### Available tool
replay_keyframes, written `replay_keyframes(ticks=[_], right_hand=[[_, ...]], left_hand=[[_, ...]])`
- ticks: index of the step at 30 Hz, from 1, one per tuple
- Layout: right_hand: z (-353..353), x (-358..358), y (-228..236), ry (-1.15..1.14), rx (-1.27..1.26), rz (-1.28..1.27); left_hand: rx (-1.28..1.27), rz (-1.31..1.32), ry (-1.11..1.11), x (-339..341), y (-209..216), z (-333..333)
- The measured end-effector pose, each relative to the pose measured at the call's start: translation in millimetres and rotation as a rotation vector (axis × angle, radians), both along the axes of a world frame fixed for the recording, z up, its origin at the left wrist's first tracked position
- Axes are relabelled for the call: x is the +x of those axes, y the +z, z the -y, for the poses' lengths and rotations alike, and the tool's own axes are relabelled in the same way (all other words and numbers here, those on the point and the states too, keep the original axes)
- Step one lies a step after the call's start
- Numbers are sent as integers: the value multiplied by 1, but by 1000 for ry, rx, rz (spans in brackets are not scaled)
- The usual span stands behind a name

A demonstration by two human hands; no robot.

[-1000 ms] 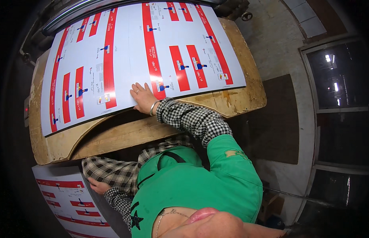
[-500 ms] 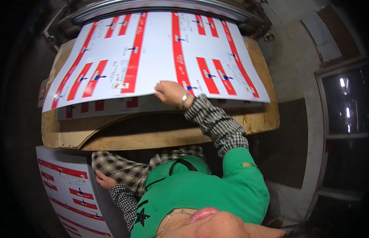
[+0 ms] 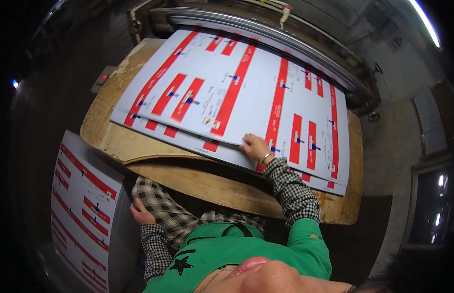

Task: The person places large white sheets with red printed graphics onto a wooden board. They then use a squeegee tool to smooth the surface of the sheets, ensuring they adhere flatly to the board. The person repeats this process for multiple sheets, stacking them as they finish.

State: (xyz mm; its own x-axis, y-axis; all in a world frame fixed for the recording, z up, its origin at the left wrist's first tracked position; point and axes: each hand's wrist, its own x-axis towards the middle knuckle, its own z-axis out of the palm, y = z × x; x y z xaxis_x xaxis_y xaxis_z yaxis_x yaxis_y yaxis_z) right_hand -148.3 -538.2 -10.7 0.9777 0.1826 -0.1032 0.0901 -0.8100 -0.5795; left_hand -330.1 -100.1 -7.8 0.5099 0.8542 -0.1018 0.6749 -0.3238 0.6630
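A large white printed sheet with red bands lies on a wooden table, its far side running under a metal roller. The fingers of my right hand are closed on the near edge of this sheet, close to its middle. Another printed sheet shows underneath, its near edge sticking out. My left hand is low on the left, beside my knee and next to a stack of similar printed sheets. Its fingers look loosely stretched and hold nothing I can see.
The metal roller of a machine spans the table's far side. The worn wooden table has a curved cutout toward me. A small box with a red light sits at its left edge. A dark-paned window or door is at the right.
The view has turned and shifted. The upper sheet's near edge, lifted before, is now down over the lower sheet, with my right hand still on it. My left hand stays by the stack.
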Motion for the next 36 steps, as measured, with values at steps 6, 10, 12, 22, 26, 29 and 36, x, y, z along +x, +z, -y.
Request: replay_keyframes(ticks=[6,10,12,22,26,29,36], right_hand=[[21,66,-24,-424,8,235],[-19,30,-7,-127,27,133],[-30,0,-9,-94,-9,179],[-50,-69,-26,-188,-23,361],[29,-103,-41,-548,-89,371],[108,-134,-54,-920,-202,298],[96,-112,-64,-1034,-35,584]], left_hand=[[34,20,-44,7,4,9],[-47,-50,19,-1,21,12],[-50,-63,7,1,23,9],[-64,3,-7,3,11,9],[-64,-3,-6,7,18,15],[-73,-1,-30,2,12,6],[-50,21,-71,6,-2,-4]])
